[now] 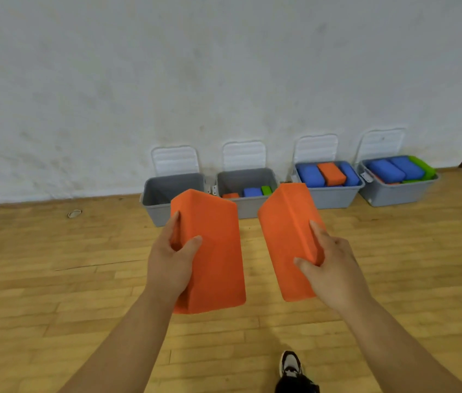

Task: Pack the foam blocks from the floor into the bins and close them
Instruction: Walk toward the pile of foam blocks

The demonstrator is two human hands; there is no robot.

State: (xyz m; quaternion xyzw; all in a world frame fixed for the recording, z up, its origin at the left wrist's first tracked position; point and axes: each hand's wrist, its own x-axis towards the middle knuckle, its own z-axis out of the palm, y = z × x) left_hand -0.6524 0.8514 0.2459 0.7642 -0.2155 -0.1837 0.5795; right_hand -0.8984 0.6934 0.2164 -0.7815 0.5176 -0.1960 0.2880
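The left hand gripped the left orange foam block, thumb across its front face, fingers curled round its left edge, forearm stretched forward. The right hand mirrored it on the right orange foam block, thumb in front, fingers wrapped behind the right edge. Both blocks stood nearly upright, apart, above the wooden floor. Ahead, four grey bins lined the white wall, lids raised: the leftmost bin, the second bin holding a few blocks, the third bin and rightmost bin filled to the rim.
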